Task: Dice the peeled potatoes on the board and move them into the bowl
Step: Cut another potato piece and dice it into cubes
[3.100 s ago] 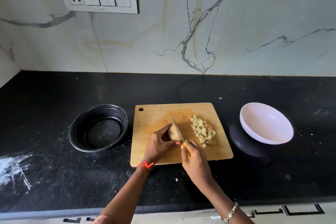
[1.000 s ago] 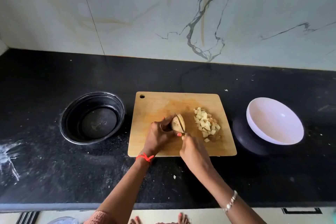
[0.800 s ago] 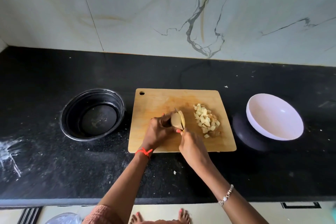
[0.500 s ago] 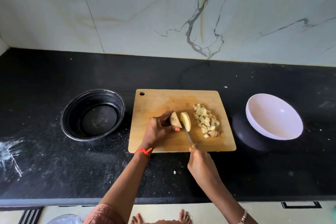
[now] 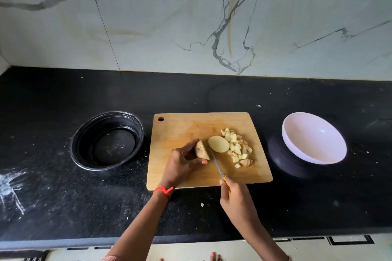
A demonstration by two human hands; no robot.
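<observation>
Potato half (image 5: 201, 150), clamped in left fingers (image 5: 188, 146), faces dicing next as right fingers (image 5: 228, 184) grip the knife (image 5: 216, 163); cubes (image 5: 237, 148) wait at three o'clock on the board (image 5: 180, 129).

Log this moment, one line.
left hand holds pale potato half | right hand holds yellow-handled knife | other half on wooden board | white bowl empty

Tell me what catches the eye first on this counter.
The wooden board at centre draws the eye: the left hand grips one potato half, the other half lies beside a pile of cubes. The right hand holds a knife between the halves; an empty white bowl waits at right.
</observation>
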